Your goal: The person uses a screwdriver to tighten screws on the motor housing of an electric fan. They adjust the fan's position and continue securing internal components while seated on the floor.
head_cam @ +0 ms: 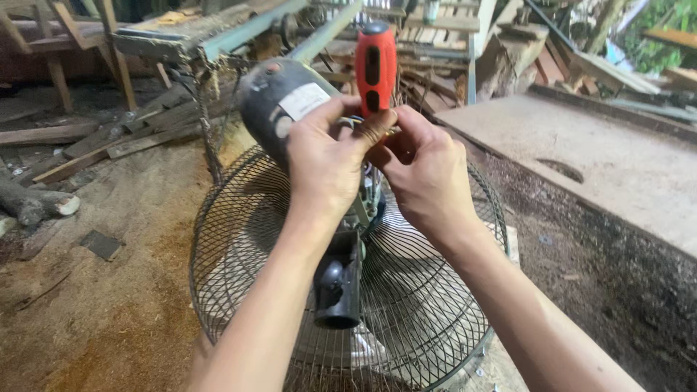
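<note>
1. Left hand (pixel 324 156) clasped round the rear of the black fan motor (pixel 272 109), steadying it above the round wire fan guard (pixel 239 239).
2. Right hand (pixel 428 174) pinched on thin wires (pixel 370 134) at the motor's back; orange screwdriver (pixel 375 65) upright between both hands, ready for use, exact grip unclear.
3. Guard lying face down on the sawdust floor (pixel 109 305), well clear of the scrap timber (pixel 87 149).
4. Dusty slab (pixel 602 160) edge close on the right; open floor to the left.
</note>
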